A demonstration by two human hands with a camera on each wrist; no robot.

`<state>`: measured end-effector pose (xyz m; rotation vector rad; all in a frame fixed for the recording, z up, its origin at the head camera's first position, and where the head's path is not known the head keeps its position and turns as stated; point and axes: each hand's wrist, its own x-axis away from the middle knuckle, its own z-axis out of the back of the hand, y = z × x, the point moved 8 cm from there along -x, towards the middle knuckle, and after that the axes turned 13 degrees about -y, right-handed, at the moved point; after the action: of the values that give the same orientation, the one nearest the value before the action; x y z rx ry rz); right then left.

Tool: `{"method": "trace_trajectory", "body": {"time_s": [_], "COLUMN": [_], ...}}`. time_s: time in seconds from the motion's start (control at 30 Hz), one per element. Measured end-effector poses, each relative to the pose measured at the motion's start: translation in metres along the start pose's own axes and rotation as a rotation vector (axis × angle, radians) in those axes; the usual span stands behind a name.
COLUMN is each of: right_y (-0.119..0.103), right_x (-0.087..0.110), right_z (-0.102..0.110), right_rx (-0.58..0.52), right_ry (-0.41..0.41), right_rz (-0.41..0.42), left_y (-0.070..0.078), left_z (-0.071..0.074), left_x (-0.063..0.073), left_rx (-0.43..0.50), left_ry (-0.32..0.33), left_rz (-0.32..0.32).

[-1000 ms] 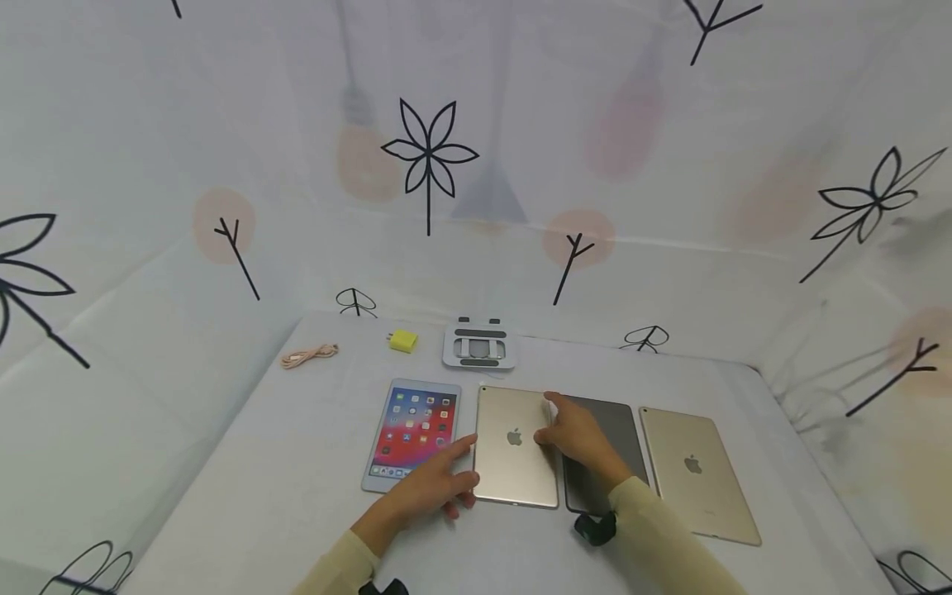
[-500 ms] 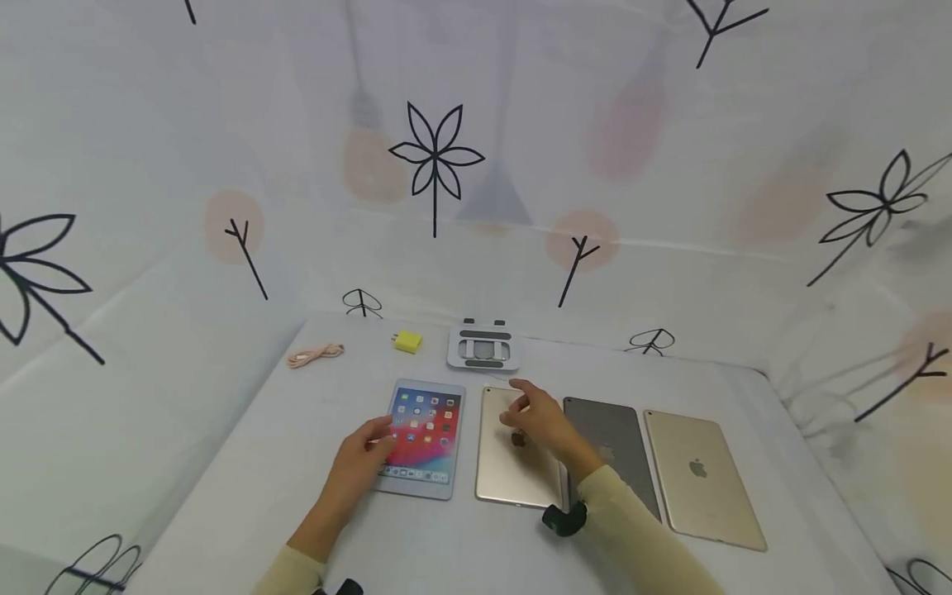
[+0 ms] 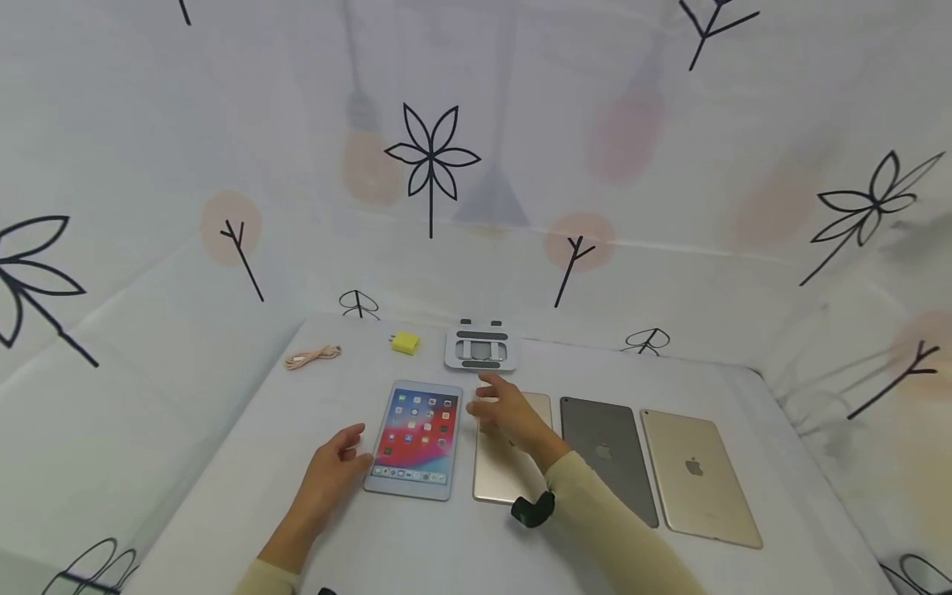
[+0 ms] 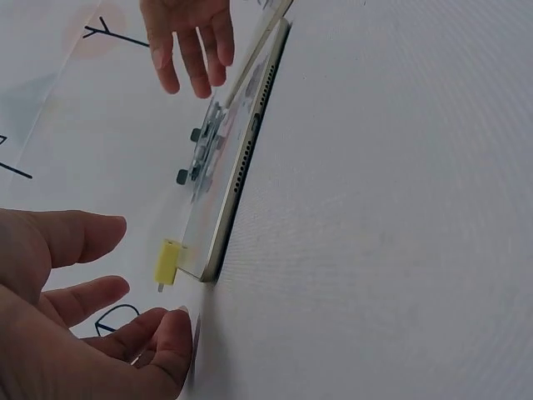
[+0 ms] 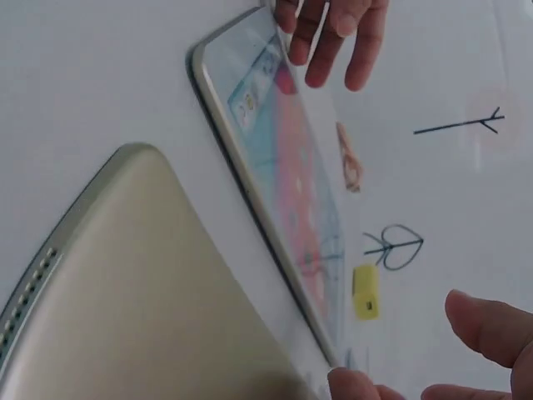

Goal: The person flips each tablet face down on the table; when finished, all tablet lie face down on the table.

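Note:
A white-framed tablet [image 3: 416,438] lies screen up, its home screen lit with app icons. At its left edge is my left hand [image 3: 333,469], fingers loosely bent and nothing in them; the left wrist view shows a gap between thumb and fingers [image 4: 171,350]. My right hand [image 3: 513,413] hovers over a gold tablet [image 3: 506,475] lying back up, covering its upper part. Its fingertips reach toward the lit tablet's right edge, and in the right wrist view the thumb [image 5: 479,321] stands apart from the fingers.
Right of the gold tablet lie a dark grey tablet [image 3: 610,463] and another gold tablet [image 3: 699,479], both back up. Behind stand a grey folding stand [image 3: 481,347], a yellow charger plug [image 3: 405,343] and a coiled pink cable [image 3: 313,357]. A patterned cloth [image 3: 476,273] hangs at the back.
My left hand has moved left, from the gap between the two tablets to the lit tablet's left side. My right hand has left the gold tablet's right edge and moved left across it.

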<state>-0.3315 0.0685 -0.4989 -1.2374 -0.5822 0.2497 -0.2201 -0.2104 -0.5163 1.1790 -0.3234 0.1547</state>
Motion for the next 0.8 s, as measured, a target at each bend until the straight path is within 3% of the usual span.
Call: {"method": "trace_trajectory", "body": {"time_s": [0.33,0.6,0.8], "right_y": [0.005,0.002,0.001], "right_x": [-0.019,-0.019,-0.019], "right_z": [-0.027,-0.035,-0.036], "right_rx": [-0.159,-0.251,-0.298], "right_ry": [-0.066,-0.085,-0.056], "right_rz": [-0.052,-0.019,0.011], "left_y": [0.005,0.007,0.007], "left_z": [-0.010,-0.013,-0.016], "left_x": [-0.006,-0.006,-0.010], "left_rx": [-0.010,-0.010,-0.005], "left_ry": [-0.031,-0.037,-0.064], "left_rz": [-0.036,-0.034,-0.028]}}
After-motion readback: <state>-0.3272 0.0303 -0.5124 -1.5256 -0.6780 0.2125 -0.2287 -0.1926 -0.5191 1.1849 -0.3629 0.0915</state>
